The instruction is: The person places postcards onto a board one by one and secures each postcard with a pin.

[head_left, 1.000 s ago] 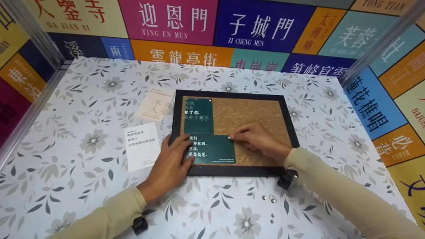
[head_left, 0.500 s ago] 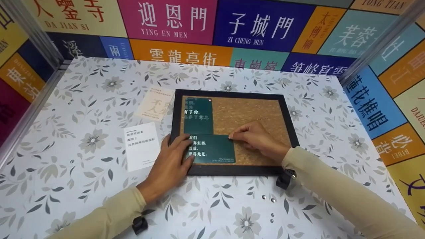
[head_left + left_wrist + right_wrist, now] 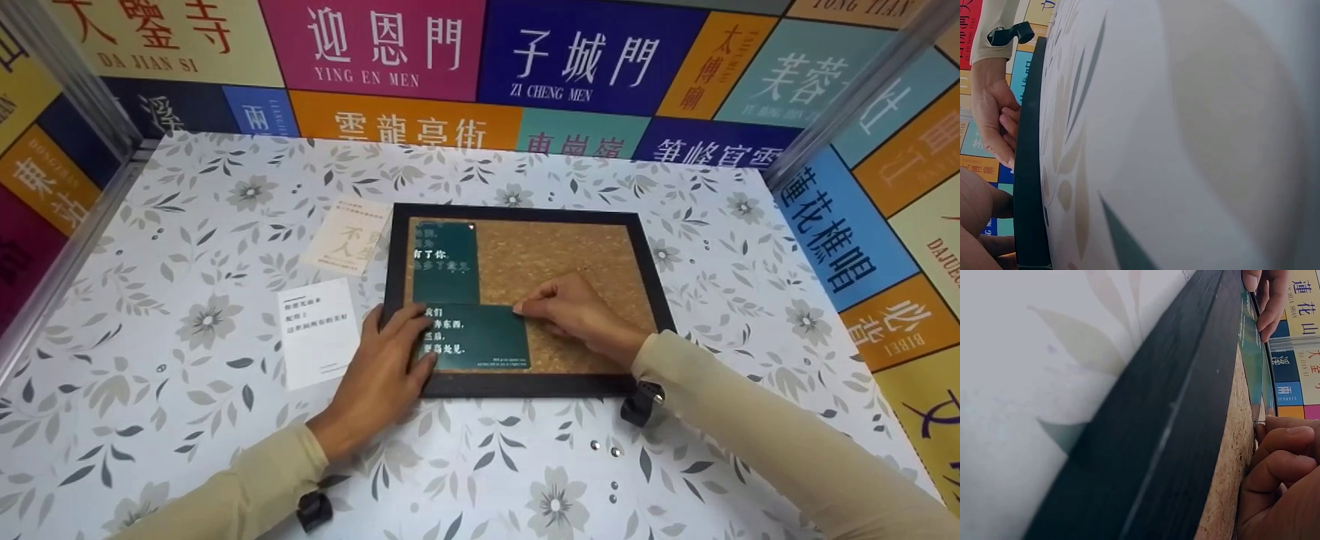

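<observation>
In the head view a black-framed cork board (image 3: 555, 255) lies on the table. A green card (image 3: 445, 281) stands upright in its upper left, with a silver pin (image 3: 472, 226) at its top right corner. Below it a second green card (image 3: 491, 337) lies crosswise. My left hand (image 3: 386, 375) rests over the frame's left side and this card's left end, fingers spread. My right hand (image 3: 574, 315) pinches a thumbtack (image 3: 1260, 422) at the lower card's top right corner; its metal shows in the right wrist view, while the fingertips cover it in the head view.
Left of the board lie a white printed card (image 3: 319, 334) and a cream card (image 3: 347, 236), partly under the frame's edge. Several loose silver thumbtacks (image 3: 616, 452) lie on the flowered tablecloth (image 3: 450, 465) in front. Colourful printed panels (image 3: 585, 60) border the table.
Both hands stay almost in place. My right fingertips now cover the thumbtack, which showed at the card's corner a second ago. The head view has shifted slightly.
</observation>
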The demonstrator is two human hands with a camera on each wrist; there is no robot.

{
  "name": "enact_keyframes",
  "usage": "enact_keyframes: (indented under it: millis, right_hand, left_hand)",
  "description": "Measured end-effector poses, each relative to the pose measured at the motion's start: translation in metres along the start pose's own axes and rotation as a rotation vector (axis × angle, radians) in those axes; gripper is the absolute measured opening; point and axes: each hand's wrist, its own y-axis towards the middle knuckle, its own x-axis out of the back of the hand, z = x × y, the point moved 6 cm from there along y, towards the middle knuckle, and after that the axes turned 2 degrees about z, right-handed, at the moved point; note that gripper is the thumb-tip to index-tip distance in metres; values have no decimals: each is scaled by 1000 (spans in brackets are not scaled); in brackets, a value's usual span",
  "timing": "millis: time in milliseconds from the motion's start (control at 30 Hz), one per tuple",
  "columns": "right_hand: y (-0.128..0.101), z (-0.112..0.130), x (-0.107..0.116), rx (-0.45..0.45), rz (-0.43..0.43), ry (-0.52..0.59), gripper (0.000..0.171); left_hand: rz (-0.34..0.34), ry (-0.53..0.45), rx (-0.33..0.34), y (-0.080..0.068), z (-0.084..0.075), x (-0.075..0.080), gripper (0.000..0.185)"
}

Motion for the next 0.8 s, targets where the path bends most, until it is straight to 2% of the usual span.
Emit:
enact_keyframes:
  millis: [233, 333, 533, 800]
  right_hand:
    - [1, 2, -3, 13, -46, -50, 7]
    - [1, 3, -4, 39, -65, -99, 10]
    - [-4, 11, -5, 175, -112, -261, 21]
    - [-10, 13, -8, 307, -121, -366, 14]
  left_hand:
    - [6, -2, 7, 0, 0, 0, 47]
    - [9, 0, 8, 0, -1, 1, 46]
    - [13, 1, 19, 1, -1, 0, 46]
    - [5, 0, 14, 0, -1, 1, 46]
